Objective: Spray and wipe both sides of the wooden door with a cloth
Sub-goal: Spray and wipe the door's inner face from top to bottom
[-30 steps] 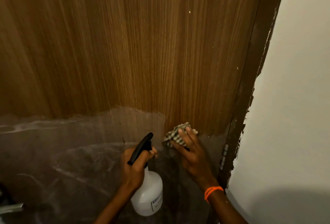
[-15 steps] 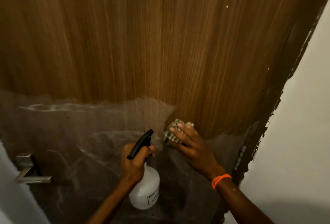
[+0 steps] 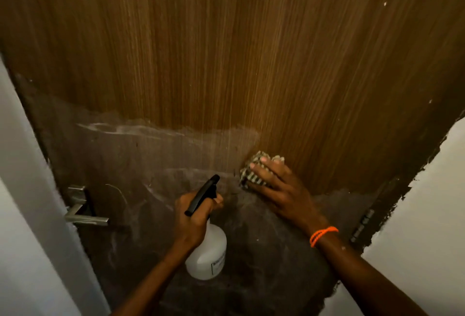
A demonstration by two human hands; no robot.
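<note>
Little is shifting on the wooden door (image 3: 226, 51) beyond the view swinging left, bringing the handle (image 3: 83, 211) further in. Straight, slightly spread fingers of the right hand (image 3: 279, 187) are pressing the checked cloth (image 3: 254, 172) flat at the dull film's edge, likely working it back. Beside it, the left hand (image 3: 193, 217) is gripping the spray bottle (image 3: 207, 247), nozzle doorward, ready to wet more.

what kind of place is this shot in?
Likely an indoor doorway in a home or flat, hard to say more. A wood-grain door fills the view, with a metal lever handle at its left edge, a hinge at its right, and white painted walls on both sides.
</note>
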